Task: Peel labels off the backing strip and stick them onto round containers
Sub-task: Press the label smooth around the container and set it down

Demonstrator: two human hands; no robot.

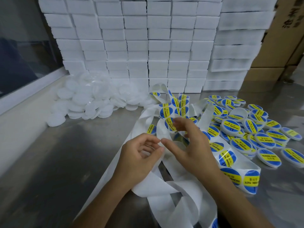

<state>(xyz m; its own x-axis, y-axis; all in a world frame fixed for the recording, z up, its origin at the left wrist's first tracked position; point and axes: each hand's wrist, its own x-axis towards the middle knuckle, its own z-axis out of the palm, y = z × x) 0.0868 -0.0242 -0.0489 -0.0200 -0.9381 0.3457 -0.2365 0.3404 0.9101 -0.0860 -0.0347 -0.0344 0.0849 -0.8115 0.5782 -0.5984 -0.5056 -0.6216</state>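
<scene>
Far to the left, a heap of plain white round containers (88, 99) lies on the metal table (49, 153), just in front of a wall of stacked white boxes (148, 46). Near the middle, my left hand (139, 155) curls its fingers around the white backing strip (166, 186), which loops and twists toward me. My right hand (189, 145) sits just beside it, thumb touching the strip; its fingers are blurred up by a blue and yellow label (170, 124), so I cannot tell whether they pinch it. More labels ride the strip behind and to the right. At the far right, labelled containers (256, 129) lie piled together, with brown cartons (287, 38) beyond them.
</scene>
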